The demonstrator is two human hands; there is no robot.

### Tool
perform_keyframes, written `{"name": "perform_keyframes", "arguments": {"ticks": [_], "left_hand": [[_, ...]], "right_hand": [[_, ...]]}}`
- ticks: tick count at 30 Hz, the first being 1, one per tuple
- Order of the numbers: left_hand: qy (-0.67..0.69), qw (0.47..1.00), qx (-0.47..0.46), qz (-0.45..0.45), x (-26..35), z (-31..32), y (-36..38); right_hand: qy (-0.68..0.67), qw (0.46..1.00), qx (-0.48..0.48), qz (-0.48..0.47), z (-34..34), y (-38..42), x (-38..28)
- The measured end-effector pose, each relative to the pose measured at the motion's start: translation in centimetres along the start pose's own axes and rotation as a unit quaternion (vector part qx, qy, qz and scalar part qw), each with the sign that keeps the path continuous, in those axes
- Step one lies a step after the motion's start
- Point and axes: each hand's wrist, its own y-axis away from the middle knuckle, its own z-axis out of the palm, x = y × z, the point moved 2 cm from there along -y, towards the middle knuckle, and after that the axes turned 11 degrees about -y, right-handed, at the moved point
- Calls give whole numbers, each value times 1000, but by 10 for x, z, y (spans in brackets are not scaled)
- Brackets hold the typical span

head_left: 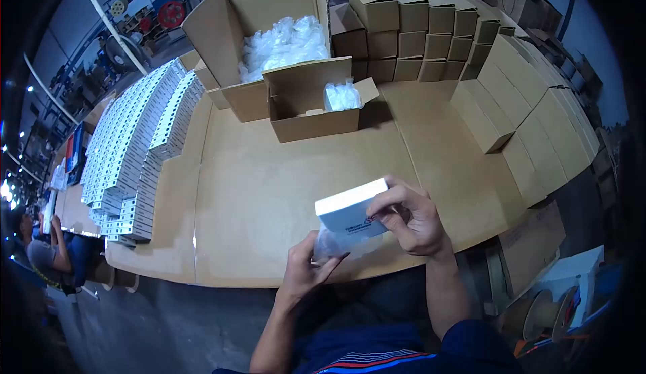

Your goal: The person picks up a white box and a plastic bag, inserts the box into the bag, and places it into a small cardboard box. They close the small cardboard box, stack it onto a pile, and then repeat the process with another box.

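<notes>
Near the front edge of the table, my right hand [414,220] grips a small white and blue box [350,214] by its right end, thumb and fingers closed around it. Dark print shows on the box's blue face. A clear plastic bag [328,243] is around or against the lower part of the box; how far it reaches is hard to see. My left hand [303,266] pinches this bag at the lower left, below the box.
A large carton [249,103] of clear plastic bags [286,46] stands behind a smaller carton [316,130] holding wrapped items [343,97]. Stacked white boxes [131,135] line the left; brown boxes [431,21] fill the back right and right side. A person [50,253] sits far left.
</notes>
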Motion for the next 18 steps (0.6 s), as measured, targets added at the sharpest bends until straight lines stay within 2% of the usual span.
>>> {"name": "perform_keyframes", "arguments": {"ticks": [3,6,9,12,14,18], "left_hand": [[4,1000,14,-14,11,3,-6],[38,999,-9,-25,7,5,-6],[59,995,-69,-40,14,2,-5],[55,995,-86,-22,14,1,-5],[64,994,-79,-28,15,0,-5],[77,995,-38,-58,6,3,-4]], "right_hand": [[44,997,-45,-35,-3,-6,-1],[1,1000,-20,19,-2,-4,1],[-32,999,-37,1,-8,-11,5],[-73,995,-68,6,-10,-18,10],[-98,991,-88,19,-10,-18,15],[-108,991,-47,61,-5,-6,19]]}}
